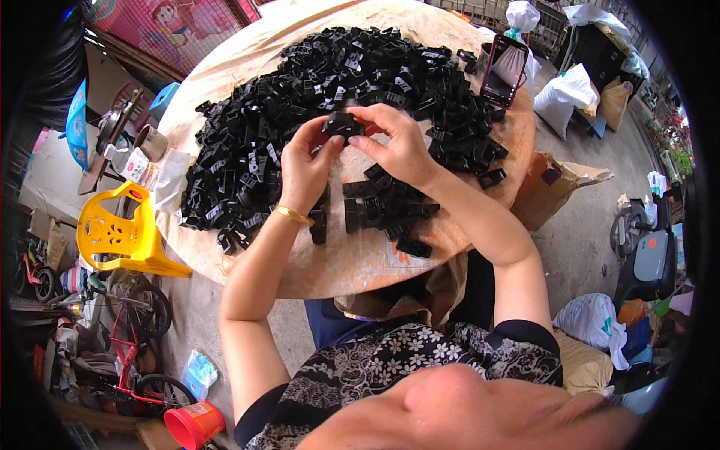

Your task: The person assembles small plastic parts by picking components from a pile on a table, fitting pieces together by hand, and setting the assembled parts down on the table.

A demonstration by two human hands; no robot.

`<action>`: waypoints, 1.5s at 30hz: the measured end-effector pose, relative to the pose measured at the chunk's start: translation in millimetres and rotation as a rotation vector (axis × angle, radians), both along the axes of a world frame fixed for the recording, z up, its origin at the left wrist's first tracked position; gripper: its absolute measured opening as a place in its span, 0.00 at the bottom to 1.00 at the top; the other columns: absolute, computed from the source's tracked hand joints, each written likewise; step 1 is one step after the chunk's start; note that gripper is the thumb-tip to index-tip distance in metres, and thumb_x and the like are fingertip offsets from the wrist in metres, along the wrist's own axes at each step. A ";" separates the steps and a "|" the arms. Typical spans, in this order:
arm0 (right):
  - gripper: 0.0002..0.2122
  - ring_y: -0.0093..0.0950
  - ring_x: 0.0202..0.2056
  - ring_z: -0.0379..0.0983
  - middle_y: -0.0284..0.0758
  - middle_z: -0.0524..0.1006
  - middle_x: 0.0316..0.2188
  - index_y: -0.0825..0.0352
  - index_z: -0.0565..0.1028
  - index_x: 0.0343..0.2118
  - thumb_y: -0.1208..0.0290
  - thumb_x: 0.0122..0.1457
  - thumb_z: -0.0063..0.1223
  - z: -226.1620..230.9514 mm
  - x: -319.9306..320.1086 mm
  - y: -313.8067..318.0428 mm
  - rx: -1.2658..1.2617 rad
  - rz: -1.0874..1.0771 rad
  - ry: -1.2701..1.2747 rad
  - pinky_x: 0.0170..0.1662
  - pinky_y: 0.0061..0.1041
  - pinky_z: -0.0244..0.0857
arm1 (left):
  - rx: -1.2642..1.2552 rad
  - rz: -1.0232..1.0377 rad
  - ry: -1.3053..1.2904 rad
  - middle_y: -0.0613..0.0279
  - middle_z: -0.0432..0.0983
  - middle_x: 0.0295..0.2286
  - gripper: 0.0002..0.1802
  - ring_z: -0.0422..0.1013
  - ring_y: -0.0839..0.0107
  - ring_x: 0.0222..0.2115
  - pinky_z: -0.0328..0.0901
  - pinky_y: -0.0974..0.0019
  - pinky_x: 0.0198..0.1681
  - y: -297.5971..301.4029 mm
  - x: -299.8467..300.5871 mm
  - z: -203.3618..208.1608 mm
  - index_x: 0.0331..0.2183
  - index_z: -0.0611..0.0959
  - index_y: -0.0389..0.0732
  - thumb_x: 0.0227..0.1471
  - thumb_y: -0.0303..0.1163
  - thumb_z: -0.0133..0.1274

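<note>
Between my two hands, above the round table (300,279), I hold one small black plastic part (343,125). My left hand (306,166), with a gold bangle at the wrist, pinches its left side between thumb and fingers. The fingers of my right hand (395,142) close on its right side. Beyond and around my hands spreads a big heap of similar black plastic parts (247,150). Below my right forearm lies a smaller cluster of black parts (382,199), close to the table's near edge. The exact shape of the held part is partly covered by my fingers.
A phone (504,71) stands upright at the table's right rim. An open brown paper bag (551,187) is beside the table on the right, and a brown sack (412,296) sits at my lap. A yellow plastic chair (120,232) stands at the left, with a red bucket (193,425) below.
</note>
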State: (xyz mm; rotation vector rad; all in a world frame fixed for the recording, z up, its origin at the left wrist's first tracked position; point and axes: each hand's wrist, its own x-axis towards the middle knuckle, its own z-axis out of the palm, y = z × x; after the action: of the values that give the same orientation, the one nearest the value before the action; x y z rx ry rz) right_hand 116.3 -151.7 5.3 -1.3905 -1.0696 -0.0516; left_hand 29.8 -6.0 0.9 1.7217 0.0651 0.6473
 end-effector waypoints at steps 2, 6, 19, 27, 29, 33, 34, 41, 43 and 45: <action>0.17 0.23 0.31 0.73 0.35 0.75 0.31 0.70 0.74 0.42 0.80 0.46 0.58 -1.0 4.4 -0.1 0.012 -0.083 -0.211 0.36 0.19 0.68 | 0.020 -0.002 0.003 0.63 0.76 0.30 0.16 0.71 0.80 0.29 0.68 0.75 0.34 -1.2 -0.6 3.9 0.42 0.75 0.33 0.48 0.21 0.54; 0.17 0.29 0.30 0.73 0.40 0.75 0.33 0.71 0.74 0.42 0.80 0.46 0.57 -1.5 6.8 -2.7 -0.092 -0.054 -0.219 0.34 0.23 0.68 | 0.067 -0.041 0.056 0.66 0.76 0.30 0.18 0.70 0.82 0.29 0.66 0.77 0.34 4.0 -2.9 6.6 0.43 0.75 0.33 0.47 0.21 0.55; 0.16 0.30 0.36 0.69 0.34 0.73 0.34 0.65 0.77 0.36 0.77 0.39 0.63 3.5 -7.8 -0.2 0.017 -0.212 -0.467 0.39 0.26 0.66 | -0.467 -0.235 -0.014 0.65 0.73 0.36 0.21 0.67 0.83 0.32 0.63 0.78 0.37 -12.4 -9.9 9.6 0.48 0.71 0.32 0.50 0.22 0.52; 0.17 0.33 0.44 0.71 0.39 0.75 0.40 0.68 0.75 0.40 0.62 0.51 0.57 36.0 19.6 -59.4 -0.259 -0.053 -0.333 0.48 0.29 0.63 | 0.496 -0.095 0.083 0.53 0.74 0.27 0.27 0.71 0.68 0.24 0.66 0.68 0.30 -6.6 -8.9 3.4 0.51 0.66 0.42 0.47 0.24 0.50; 0.16 0.35 0.45 0.70 0.38 0.76 0.38 0.66 0.76 0.39 0.62 0.50 0.58 34.2 24.3 -85.9 -0.292 -0.243 -0.516 0.48 0.30 0.63 | 0.758 -0.070 0.037 0.50 0.72 0.27 0.26 0.68 0.54 0.29 0.65 0.59 0.35 -11.7 -14.6 2.2 0.49 0.68 0.40 0.45 0.25 0.51; 0.30 0.39 0.58 0.53 0.38 0.63 0.54 0.60 0.68 0.51 0.50 0.46 0.58 -1.0 22.5 -143.2 -0.644 -0.438 -0.668 0.59 0.40 0.47 | 0.901 -0.230 0.045 0.52 0.73 0.32 0.21 0.67 0.54 0.39 0.64 0.59 0.42 -22.8 -15.2 3.0 0.46 0.71 0.37 0.48 0.30 0.52; 0.33 0.39 0.59 0.51 0.38 0.61 0.55 0.58 0.66 0.53 0.46 0.44 0.57 -13.1 20.5 -151.2 -0.694 -0.458 -0.684 0.59 0.43 0.44 | 0.897 -0.261 0.030 0.52 0.72 0.35 0.22 0.66 0.54 0.41 0.63 0.59 0.44 -25.5 -15.4 -0.2 0.45 0.72 0.37 0.48 0.35 0.52; 0.33 0.38 0.60 0.49 0.37 0.59 0.57 0.52 0.67 0.52 0.43 0.41 0.57 -34.2 24.4 -126.5 -0.744 -0.472 -0.727 0.57 0.55 0.39 | 0.865 -0.351 0.087 0.47 0.66 0.47 0.29 0.63 0.51 0.48 0.59 0.57 0.51 -32.0 -17.1 -8.0 0.46 0.75 0.38 0.49 0.51 0.51; 0.29 0.37 0.59 0.51 0.37 0.62 0.55 0.51 0.71 0.49 0.46 0.42 0.58 -37.4 38.6 -114.9 -0.705 -0.458 -0.792 0.57 0.55 0.40 | 0.870 -0.383 0.108 0.47 0.66 0.47 0.29 0.63 0.51 0.48 0.59 0.57 0.51 -30.1 -16.6 -9.2 0.45 0.76 0.37 0.49 0.51 0.51; 0.25 0.36 0.58 0.53 0.36 0.64 0.52 0.51 0.74 0.45 0.47 0.43 0.57 -38.9 50.9 -104.3 -0.663 -0.462 -0.826 0.56 0.55 0.41 | 0.862 -0.403 0.103 0.48 0.66 0.47 0.28 0.63 0.51 0.48 0.59 0.57 0.51 -31.1 -17.3 -10.2 0.43 0.77 0.37 0.48 0.51 0.52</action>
State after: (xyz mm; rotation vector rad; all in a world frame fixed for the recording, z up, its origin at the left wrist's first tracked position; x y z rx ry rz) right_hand 167.3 -256.0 -33.6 -2.3024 -1.4779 -0.7142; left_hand 12.4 -37.0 -9.3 2.4945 -0.5505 0.2838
